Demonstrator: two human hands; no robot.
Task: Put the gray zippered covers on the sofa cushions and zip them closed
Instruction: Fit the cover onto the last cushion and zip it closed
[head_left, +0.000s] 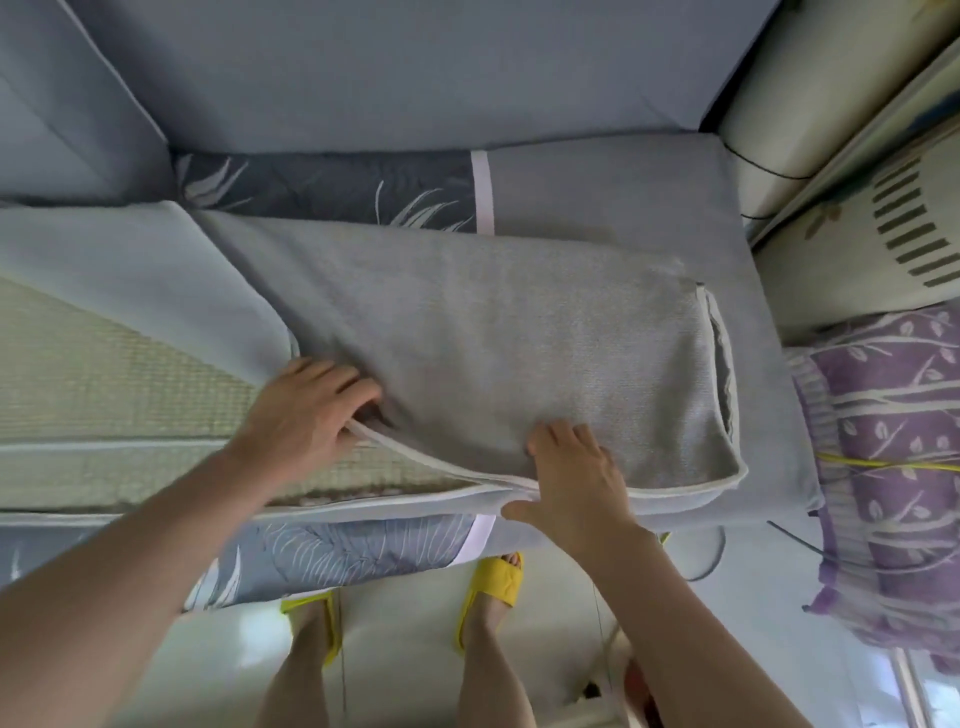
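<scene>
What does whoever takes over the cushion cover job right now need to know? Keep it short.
Left hand: grips the gray cover at its open edge.
Right hand: flat, pressing on the cover near the front edge.
Cushion lies on the sofa; right end inside the cover, left part bare.
Done: cover started on.
Left: pull it over the rest, zip closed; zipper pull not visible.

sofa: leaf-print throw spread over seat. on it, pale green cushion lying flat, right end inside gray cover.

Gray cover half over cushion
</scene>
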